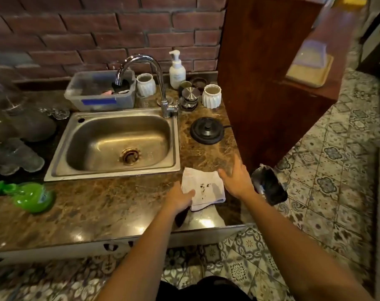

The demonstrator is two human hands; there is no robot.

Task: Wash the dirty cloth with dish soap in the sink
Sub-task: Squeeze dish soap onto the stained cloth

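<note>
A white folded cloth (206, 187) with dark specks lies on the brown marble counter, just right of the steel sink (117, 144). My left hand (180, 197) rests on the cloth's left edge, fingers curled over it. My right hand (236, 181) hovers at the cloth's right edge with fingers spread, holding nothing. A white pump bottle of soap (177, 71) stands behind the sink, right of the chrome faucet (154, 81). The sink basin is dry with an open drain.
A clear plastic tub (102, 92) sits behind the sink. Two white ribbed cups (211, 96), a metal-lidded jar (190, 98) and a black kettle base (207, 130) stand to the right. Glassware (15, 135) and a green object (30, 196) lie left. A black bag (269, 183) hangs off the counter's right end.
</note>
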